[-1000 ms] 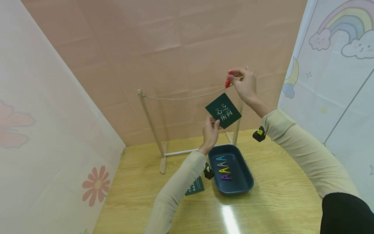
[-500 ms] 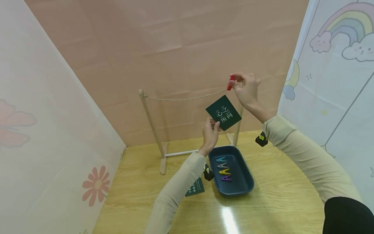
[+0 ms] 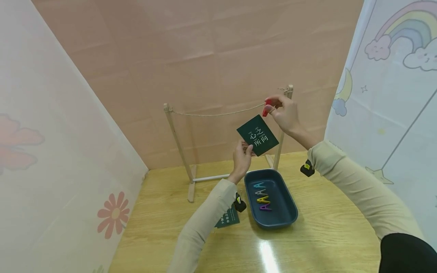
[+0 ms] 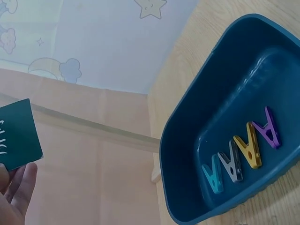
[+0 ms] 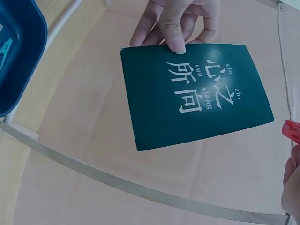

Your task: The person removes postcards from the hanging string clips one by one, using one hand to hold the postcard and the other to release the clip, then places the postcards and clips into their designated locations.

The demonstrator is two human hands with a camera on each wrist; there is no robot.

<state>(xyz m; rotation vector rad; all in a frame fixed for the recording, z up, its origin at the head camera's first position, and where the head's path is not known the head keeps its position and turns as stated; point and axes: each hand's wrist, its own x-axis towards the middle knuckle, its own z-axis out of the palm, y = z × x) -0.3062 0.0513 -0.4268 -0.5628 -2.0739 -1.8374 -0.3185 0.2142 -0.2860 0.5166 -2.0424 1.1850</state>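
Note:
My left hand pinches the lower left corner of a dark green card with white characters, which it holds up tilted below a string. Above the card's upper right edge, my right hand pinches a red clothespin at the string. Whether the clothespin bites the string cannot be told. In the right wrist view the card and the red clothespin are apart. Only part of the card shows in the left wrist view, at the left edge above the fingertips.
The string spans two wooden posts joined by a white bar. A dark blue tray on the table holds several clothespins in teal, grey, yellow and purple. Another green card lies partly under the left forearm.
My right hand has come down with the red clothespin, uncovering the right post's top. My left hand and the card have shifted slightly left and down.

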